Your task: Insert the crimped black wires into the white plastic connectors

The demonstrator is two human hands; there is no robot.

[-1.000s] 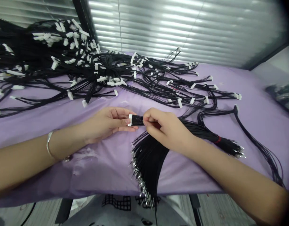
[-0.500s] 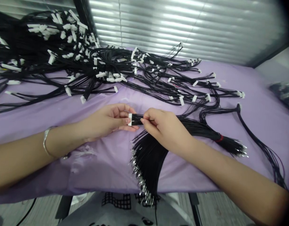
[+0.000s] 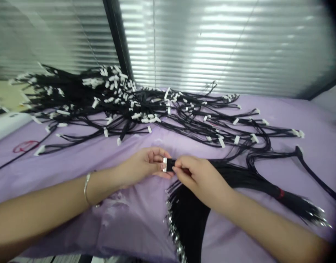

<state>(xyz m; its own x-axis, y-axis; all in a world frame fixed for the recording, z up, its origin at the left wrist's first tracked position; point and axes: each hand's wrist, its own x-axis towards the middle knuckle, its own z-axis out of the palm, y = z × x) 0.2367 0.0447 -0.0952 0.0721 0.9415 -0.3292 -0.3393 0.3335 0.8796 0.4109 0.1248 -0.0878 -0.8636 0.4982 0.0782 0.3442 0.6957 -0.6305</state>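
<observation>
Between thumb and fingers, my left hand (image 3: 153, 163) grips a small white connector (image 3: 164, 164). Black wires (image 3: 170, 165) run out of its right side toward my right hand (image 3: 198, 175), whose thumb and forefinger are pinched on a wire close to the connector. Below my right hand a fanned bunch of loose black wires (image 3: 188, 219) spreads over the near table edge, silvery terminals at its tips. Another black wire bundle (image 3: 247, 179) passes behind my right hand and is tied with a red band (image 3: 280, 193).
A purple cloth (image 3: 61, 190) covers the table. At the back left lies a large heap of black cables with white connectors (image 3: 86, 91); more cables (image 3: 201, 124) stretch to the right. Window blinds (image 3: 206, 44) stand behind. A red ring-shaped item (image 3: 25, 146) lies at left.
The view has tilted up and shifted left, so everything sits lower and farther right. Both hands keep their hold at the connector, with the right fingertips still close by it.
</observation>
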